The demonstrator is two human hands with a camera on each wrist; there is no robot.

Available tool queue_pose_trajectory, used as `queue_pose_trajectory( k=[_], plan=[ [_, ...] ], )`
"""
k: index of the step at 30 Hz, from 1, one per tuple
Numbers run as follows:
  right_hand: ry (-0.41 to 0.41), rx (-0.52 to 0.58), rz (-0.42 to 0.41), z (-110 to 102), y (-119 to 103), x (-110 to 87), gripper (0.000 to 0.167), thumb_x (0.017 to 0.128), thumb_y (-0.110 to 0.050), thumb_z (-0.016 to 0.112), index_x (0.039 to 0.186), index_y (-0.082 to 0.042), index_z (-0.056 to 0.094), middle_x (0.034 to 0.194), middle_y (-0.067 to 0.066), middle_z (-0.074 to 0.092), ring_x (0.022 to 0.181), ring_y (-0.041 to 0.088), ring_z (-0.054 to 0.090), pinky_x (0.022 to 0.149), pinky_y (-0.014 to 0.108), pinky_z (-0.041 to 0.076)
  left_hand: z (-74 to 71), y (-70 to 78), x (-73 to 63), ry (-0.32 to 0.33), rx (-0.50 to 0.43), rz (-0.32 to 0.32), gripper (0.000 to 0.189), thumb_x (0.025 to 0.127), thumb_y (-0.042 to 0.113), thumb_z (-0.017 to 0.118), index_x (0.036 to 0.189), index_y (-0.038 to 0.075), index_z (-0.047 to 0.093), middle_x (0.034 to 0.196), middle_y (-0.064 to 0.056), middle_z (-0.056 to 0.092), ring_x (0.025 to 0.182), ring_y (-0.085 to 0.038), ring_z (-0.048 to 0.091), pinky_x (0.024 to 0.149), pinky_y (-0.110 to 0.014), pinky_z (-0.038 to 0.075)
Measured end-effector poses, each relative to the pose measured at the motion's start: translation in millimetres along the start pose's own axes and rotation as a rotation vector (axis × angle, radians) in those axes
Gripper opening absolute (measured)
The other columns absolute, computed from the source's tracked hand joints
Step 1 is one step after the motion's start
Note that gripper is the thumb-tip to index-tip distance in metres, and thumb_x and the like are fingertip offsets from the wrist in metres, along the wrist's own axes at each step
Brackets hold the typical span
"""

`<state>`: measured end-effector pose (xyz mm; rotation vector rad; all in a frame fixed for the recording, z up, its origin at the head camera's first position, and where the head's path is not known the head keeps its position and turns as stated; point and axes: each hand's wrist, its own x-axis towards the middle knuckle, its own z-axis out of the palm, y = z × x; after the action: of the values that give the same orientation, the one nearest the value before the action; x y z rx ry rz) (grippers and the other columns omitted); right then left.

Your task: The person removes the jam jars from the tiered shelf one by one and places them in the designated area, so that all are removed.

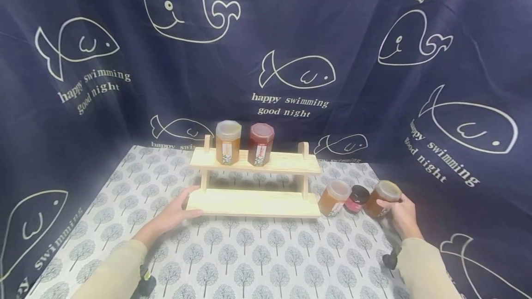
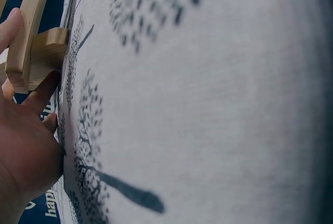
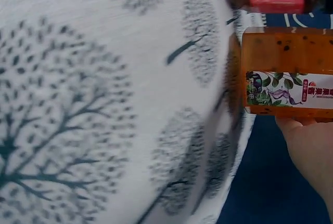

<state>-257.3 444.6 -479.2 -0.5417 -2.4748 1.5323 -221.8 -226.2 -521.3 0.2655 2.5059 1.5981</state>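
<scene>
A two-tier pale wooden shelf (image 1: pixel 257 201) stands on the cloth. My left hand (image 1: pixel 176 211) grips the left end of its lower board; in the left wrist view the thumb lies on one side of the wood (image 2: pixel 23 52) and fingers on the other. On the far right, my right hand (image 1: pixel 404 216) holds a jar of amber, seed-flecked preserve (image 1: pixel 377 200), whose printed label (image 3: pixel 283 89) shows in the right wrist view. Whether that jar touches the cloth I cannot tell. Beside it are a small dark-lidded jar (image 1: pixel 356 199) with a pink label and another amber jar (image 1: pixel 334 198).
On the upper board stand an amber jar (image 1: pixel 227 144) and a red jar (image 1: pixel 261 146). Tree-print cloth (image 1: pixel 245 253) covers the table. Dark blue curtains (image 1: pixel 291 13) with whale and fish drawings hang behind and at both sides.
</scene>
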Motion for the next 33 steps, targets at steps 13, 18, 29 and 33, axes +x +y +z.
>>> queue_pose_trajectory(
  k=[13, 18, 29, 33],
  plan=[
    [-0.059, 0.104, -0.003, 1.9, 4.5, -5.4, 0.093, 0.093, -0.020, 0.074, 0.161, -0.006, 0.013, 0.162, 0.025, 0.025, 0.147, 0.037, 0.027, 0.123, 0.048, 0.019, -3.4, -9.2, 4.3, -0.005, 0.013, 0.007, 0.094, 0.087, 0.044, 0.076, 0.160, 0.016, 0.022, 0.163, -0.019, 0.024, 0.145, -0.047, 0.026, 0.112, -0.074, 0.015],
    [0.091, 0.223, -0.087, -6.6, -21.6, -2.5, 0.081, 0.095, -0.015, 0.071, 0.161, -0.011, 0.024, 0.161, 0.021, 0.029, 0.149, 0.027, 0.030, 0.123, 0.035, 0.023, -0.8, -9.9, 2.4, -0.009, -0.001, 0.002, 0.093, 0.088, 0.043, 0.075, 0.160, 0.017, 0.022, 0.163, -0.017, 0.025, 0.145, -0.046, 0.027, 0.112, -0.073, 0.017],
    [0.057, 0.263, -0.361, 21.6, -114.0, -5.2, 0.062, 0.091, 0.000, 0.072, 0.148, -0.005, 0.048, 0.129, -0.007, 0.061, 0.138, 0.025, 0.047, 0.112, 0.024, 0.040, 0.1, -0.6, -0.1, -0.009, 0.001, 0.031, 0.091, 0.089, 0.037, 0.075, 0.160, 0.013, 0.022, 0.162, -0.022, 0.024, 0.145, -0.050, 0.024, 0.111, -0.076, 0.015],
    [-0.076, 0.238, -0.477, 55.3, -144.3, -14.8, 0.062, 0.092, 0.000, 0.070, 0.147, 0.004, 0.044, 0.134, 0.006, 0.059, 0.131, 0.023, 0.051, 0.107, 0.021, 0.044, 1.0, -3.5, 0.5, -0.013, -0.008, 0.033, 0.092, 0.089, 0.036, 0.075, 0.160, 0.013, 0.022, 0.162, -0.022, 0.024, 0.145, -0.050, 0.024, 0.110, -0.076, 0.015]
  ],
)
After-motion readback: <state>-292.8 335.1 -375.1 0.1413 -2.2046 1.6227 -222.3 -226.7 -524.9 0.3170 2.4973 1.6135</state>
